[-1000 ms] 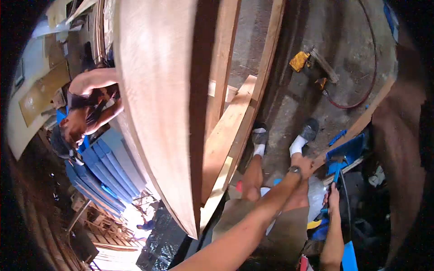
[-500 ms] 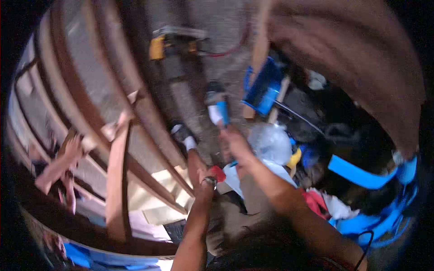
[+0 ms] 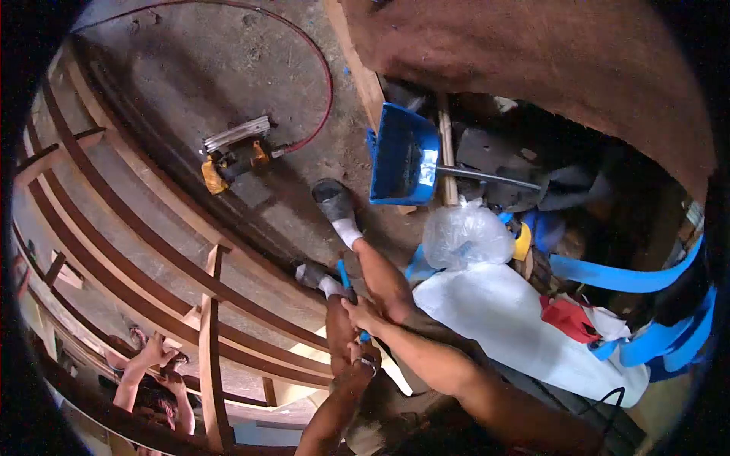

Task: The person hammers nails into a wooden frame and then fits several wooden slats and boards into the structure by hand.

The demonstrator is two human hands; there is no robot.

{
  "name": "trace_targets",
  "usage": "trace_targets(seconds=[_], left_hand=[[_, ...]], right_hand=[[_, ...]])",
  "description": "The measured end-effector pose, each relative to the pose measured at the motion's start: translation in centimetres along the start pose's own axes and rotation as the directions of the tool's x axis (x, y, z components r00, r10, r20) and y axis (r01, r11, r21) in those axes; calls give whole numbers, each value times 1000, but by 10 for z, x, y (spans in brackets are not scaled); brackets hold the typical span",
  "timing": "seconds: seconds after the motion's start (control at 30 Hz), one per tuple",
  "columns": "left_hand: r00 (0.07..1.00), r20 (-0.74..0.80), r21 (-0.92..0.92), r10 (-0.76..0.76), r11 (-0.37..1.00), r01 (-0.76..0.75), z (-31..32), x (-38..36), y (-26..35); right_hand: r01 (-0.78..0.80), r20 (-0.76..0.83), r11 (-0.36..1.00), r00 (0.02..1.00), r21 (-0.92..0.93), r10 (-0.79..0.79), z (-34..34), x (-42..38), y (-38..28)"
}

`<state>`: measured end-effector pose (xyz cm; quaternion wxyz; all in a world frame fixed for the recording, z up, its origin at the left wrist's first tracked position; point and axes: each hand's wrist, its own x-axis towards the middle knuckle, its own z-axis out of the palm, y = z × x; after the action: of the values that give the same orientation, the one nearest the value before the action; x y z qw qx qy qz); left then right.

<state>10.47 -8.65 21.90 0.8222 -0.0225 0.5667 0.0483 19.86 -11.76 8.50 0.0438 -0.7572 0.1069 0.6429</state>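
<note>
My right hand [image 3: 363, 313] is closed around a slim blue-and-dark, stick-like tool [image 3: 341, 272]. Its blue upper end points toward my feet, and a short blue part shows below the fist. Just beneath, my left hand [image 3: 363, 353], with a watch on the wrist, is curled by that lower end; I cannot tell whether it grips it. Both hands are above my lap, beside a curved wooden frame [image 3: 211, 334] of long slats and cross pieces. A white roll or sheet [image 3: 487, 311] lies to the right of my forearm.
A yellow pneumatic nail gun [image 3: 236, 156] with a red hose [image 3: 328, 91] lies on the floor. To the right are a blue dustpan [image 3: 403, 156], a clear plastic bag [image 3: 465, 237], blue strapping [image 3: 631, 275] and red cloth [image 3: 566, 319]. Another person's hands [image 3: 156, 353] are at the frame's left.
My right hand has come back toward my lap with the tool, closer to my left hand. The view has shifted and sharpened. A red item near my left hand no longer shows.
</note>
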Motion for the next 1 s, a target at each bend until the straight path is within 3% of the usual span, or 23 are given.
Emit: trace_targets(seconds=[0.03,0.13,0.2,0.33,0.37,0.47,0.53,0.57,0.67,0.73,0.77,0.8,0.83,1.0], left_hand=[[1000,-30,32,-2,999,3,0,0,3],[990,-140,288,28,957,14,10,11,15],[984,-172,347,40,938,22,17,17,21],[975,-217,418,47,907,50,34,18,27],[973,-224,430,46,901,57,39,18,32],[967,-251,473,54,878,74,53,17,34],[963,-262,491,57,867,83,59,19,42],[963,-261,503,60,860,83,62,22,48],[963,-261,553,66,828,93,71,22,65],[963,-258,580,74,809,94,76,21,76],[964,-253,595,80,799,90,78,21,83],[965,-249,609,86,788,86,80,20,90],[965,-244,624,91,777,85,81,18,98],[974,-186,746,131,664,53,83,3,154]], right_hand=[[-46,9,996,999,74,46,-3,1,0],[24,-18,986,1000,165,-21,-7,2,-22],[-84,57,953,996,292,71,-24,-35,-64],[-51,142,964,990,262,14,-43,-58,-99],[-140,81,967,989,214,126,-46,-71,-120],[39,45,993,998,111,-44,-43,-67,-120],[-87,213,979,976,185,46,-56,-62,-130],[-89,244,987,968,132,54,-60,-53,-128],[28,186,994,981,107,-47,-67,-54,-144],[119,224,974,961,192,-162,-95,-110,-207],[163,314,953,918,257,-241,-104,-89,-199],[84,275,988,954,128,-116,-115,-118,-237],[77,257,990,960,119,-106,-124,-109,-238],[197,96,977,977,-85,-189,-173,-128,-296]])
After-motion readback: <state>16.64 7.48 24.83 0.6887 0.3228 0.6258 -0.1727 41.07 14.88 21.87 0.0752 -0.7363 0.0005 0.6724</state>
